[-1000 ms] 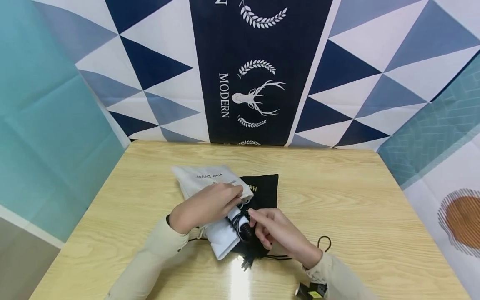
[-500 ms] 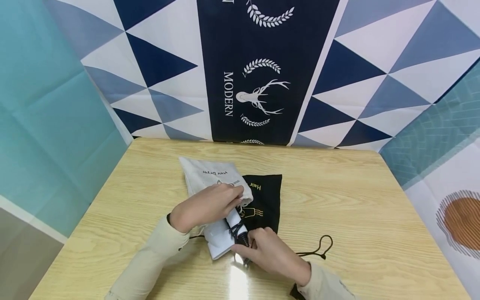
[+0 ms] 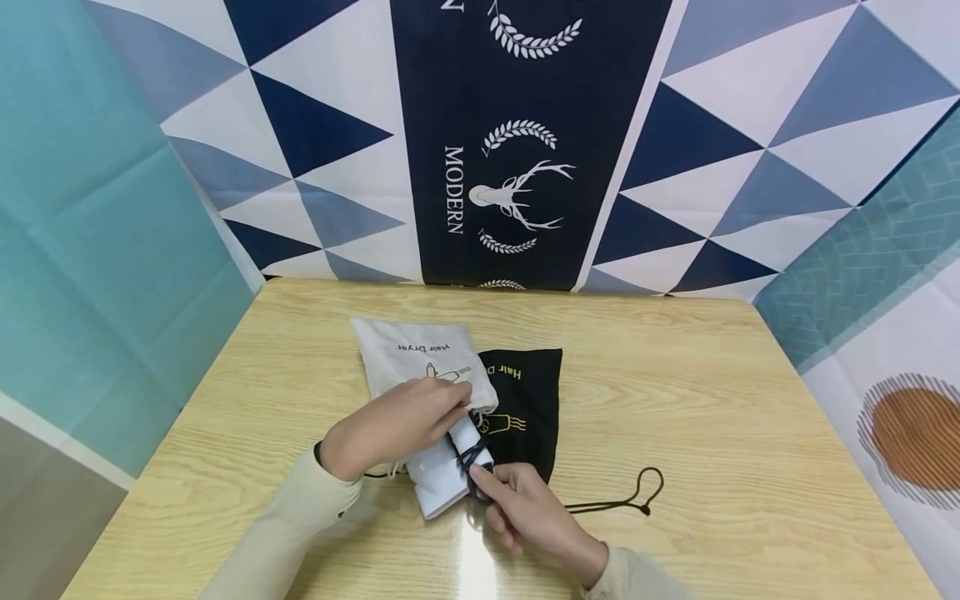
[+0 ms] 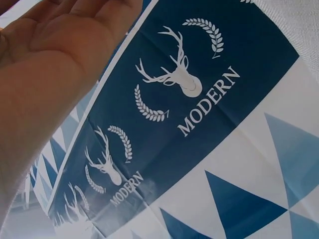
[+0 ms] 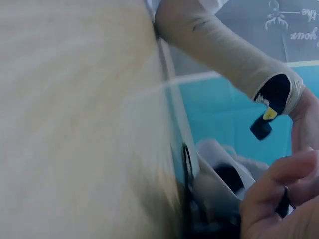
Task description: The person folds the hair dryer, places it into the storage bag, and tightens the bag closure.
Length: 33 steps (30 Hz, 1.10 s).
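Observation:
A grey drawstring bag (image 3: 382, 339) printed "Hair Dryer" lies on the table, its mouth toward me. My left hand (image 3: 397, 421) grips the bag at its mouth, fingers curled over the edge. Out from under that hand comes a white folded hair dryer (image 3: 437, 482), its black cord (image 3: 468, 457) wound around the handle. With thumb and curled fingers, my right hand (image 3: 528, 510) pinches the cord at the handle's end. The right wrist view shows the right hand (image 5: 279, 191) close to the dryer (image 5: 214, 154). In the left wrist view only the left palm (image 4: 65, 45) shows, its fingertips cut off.
A black "Hair Dryer" bag (image 3: 536, 392) lies flat beneath and right of the grey one. Its black drawstring loop (image 3: 651, 492) stretches right over the wooden table (image 3: 675, 375). A patterned cloth (image 3: 330, 142) hangs behind the table's far edge.
My right hand has moved from above the handle's end to below it and now pinches the cord. The black bag's print has come into view. My left hand keeps its grip, shifting slightly left.

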Each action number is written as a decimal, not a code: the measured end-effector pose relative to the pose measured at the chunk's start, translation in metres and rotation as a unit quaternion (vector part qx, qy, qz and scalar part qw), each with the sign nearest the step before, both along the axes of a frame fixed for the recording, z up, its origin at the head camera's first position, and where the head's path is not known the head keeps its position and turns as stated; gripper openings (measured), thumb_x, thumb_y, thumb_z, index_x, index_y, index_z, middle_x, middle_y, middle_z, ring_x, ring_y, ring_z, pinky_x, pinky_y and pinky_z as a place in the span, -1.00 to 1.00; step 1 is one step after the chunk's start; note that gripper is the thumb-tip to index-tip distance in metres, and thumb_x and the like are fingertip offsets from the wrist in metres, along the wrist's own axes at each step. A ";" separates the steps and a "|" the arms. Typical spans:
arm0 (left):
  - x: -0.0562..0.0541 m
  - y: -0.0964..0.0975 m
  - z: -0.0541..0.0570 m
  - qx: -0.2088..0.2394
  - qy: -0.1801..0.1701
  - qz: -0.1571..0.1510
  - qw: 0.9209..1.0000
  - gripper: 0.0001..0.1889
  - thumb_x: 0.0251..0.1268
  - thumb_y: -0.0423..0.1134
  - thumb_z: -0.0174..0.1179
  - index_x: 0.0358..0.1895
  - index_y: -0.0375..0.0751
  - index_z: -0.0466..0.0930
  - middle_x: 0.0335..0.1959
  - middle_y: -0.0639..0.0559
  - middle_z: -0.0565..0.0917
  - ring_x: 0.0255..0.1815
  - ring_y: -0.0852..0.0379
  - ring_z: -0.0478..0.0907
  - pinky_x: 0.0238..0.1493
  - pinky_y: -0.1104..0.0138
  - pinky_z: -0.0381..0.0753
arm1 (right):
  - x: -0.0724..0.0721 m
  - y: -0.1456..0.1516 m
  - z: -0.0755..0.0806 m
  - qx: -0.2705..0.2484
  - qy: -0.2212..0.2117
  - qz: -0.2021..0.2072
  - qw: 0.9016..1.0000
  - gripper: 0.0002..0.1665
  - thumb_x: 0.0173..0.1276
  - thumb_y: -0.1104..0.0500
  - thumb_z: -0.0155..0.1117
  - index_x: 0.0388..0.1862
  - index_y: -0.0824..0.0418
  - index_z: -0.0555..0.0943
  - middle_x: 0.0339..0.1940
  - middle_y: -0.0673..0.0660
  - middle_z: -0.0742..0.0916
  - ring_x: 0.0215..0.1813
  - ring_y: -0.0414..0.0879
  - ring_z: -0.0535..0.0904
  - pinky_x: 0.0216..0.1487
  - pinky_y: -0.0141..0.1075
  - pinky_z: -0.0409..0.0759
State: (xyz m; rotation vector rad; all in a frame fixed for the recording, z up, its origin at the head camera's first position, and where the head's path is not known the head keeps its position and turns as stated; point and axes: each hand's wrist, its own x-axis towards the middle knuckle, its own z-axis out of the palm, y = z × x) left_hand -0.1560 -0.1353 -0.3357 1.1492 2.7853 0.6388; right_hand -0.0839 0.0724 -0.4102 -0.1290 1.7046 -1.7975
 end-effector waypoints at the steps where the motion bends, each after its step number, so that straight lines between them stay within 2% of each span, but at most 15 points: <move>1: 0.001 -0.002 0.001 0.000 -0.001 0.000 1.000 -0.86 0.46 -0.29 0.16 -0.32 -0.10 0.44 -0.52 0.16 0.46 -0.53 0.26 0.38 -0.47 0.41 0.45 | 0.001 -0.002 0.000 -0.015 -0.017 -0.008 1.000 -0.48 0.51 -0.17 0.11 -0.36 0.27 0.43 -0.79 -0.06 0.44 -0.80 -0.29 0.27 -0.79 -0.43 0.23; 5: 0.001 -0.008 0.004 0.001 0.001 0.008 1.000 -0.87 0.46 -0.30 0.16 -0.31 -0.11 0.46 -0.51 0.15 0.48 -0.52 0.25 0.39 -0.47 0.41 0.46 | 0.006 -0.003 0.002 -0.077 -0.070 -0.034 0.994 -0.51 0.54 -0.17 0.07 -0.40 0.20 0.36 -0.80 -0.10 0.35 -0.78 -0.32 0.21 -0.77 -0.47 0.17; 10: 0.000 -0.016 0.011 -0.005 0.015 0.027 1.000 -0.93 0.45 -0.31 0.17 -0.26 -0.14 0.51 -0.46 0.13 0.56 -0.46 0.24 0.45 -0.41 0.39 0.50 | 0.009 -0.002 0.008 -0.158 -0.107 -0.049 0.980 -0.51 0.58 -0.16 -0.01 -0.46 0.14 0.31 -0.78 -0.12 0.30 -0.77 -0.35 0.19 -0.76 -0.51 0.13; 14: 0.000 -0.022 0.017 -0.002 0.009 0.037 0.999 -0.93 0.43 -0.31 0.19 -0.27 -0.15 0.53 -0.45 0.13 0.58 -0.45 0.23 0.47 -0.38 0.38 0.53 | 0.011 -0.004 0.014 -0.203 -0.121 -0.049 0.970 -0.55 0.61 -0.12 -0.06 -0.41 0.15 0.33 -0.76 -0.13 0.29 -0.76 -0.35 0.20 -0.74 -0.52 0.14; 19: 0.000 -0.029 0.019 0.008 0.017 0.045 0.999 -0.91 0.45 -0.31 0.18 -0.29 -0.14 0.53 -0.46 0.15 0.56 -0.46 0.24 0.44 -0.36 0.36 0.52 | 0.009 -0.009 0.023 -0.212 -0.124 -0.070 0.967 -0.56 0.60 -0.12 -0.04 -0.36 0.18 0.34 -0.78 -0.14 0.29 -0.78 -0.35 0.19 -0.75 -0.52 0.13; 24: 0.001 -0.031 0.022 0.020 0.022 0.040 0.999 -0.89 0.45 -0.30 0.18 -0.31 -0.13 0.52 -0.47 0.16 0.53 -0.45 0.23 0.43 -0.34 0.35 0.50 | 0.008 -0.014 0.033 -0.204 -0.130 -0.096 0.966 -0.56 0.58 -0.12 0.01 -0.36 0.20 0.36 -0.81 -0.14 0.29 -0.80 -0.36 0.18 -0.77 -0.51 0.11; 29: 0.002 -0.031 0.025 0.027 0.020 0.032 0.999 -0.90 0.45 -0.30 0.17 -0.31 -0.13 0.52 -0.46 0.15 0.53 -0.44 0.23 0.43 -0.36 0.37 0.50 | 0.007 -0.022 0.040 -0.203 -0.114 -0.104 0.967 -0.57 0.58 -0.11 0.03 -0.39 0.17 0.34 -0.80 -0.14 0.27 -0.79 -0.36 0.16 -0.76 -0.51 0.10; 33: 0.002 -0.032 0.026 0.038 0.020 0.030 0.999 -0.88 0.47 -0.30 0.15 -0.32 -0.12 0.51 -0.47 0.16 0.52 -0.46 0.25 0.42 -0.40 0.40 0.48 | 0.006 -0.030 0.044 -0.201 -0.102 -0.126 0.966 -0.58 0.55 -0.11 0.07 -0.38 0.17 0.34 -0.80 -0.13 0.25 -0.79 -0.36 0.14 -0.76 -0.51 0.08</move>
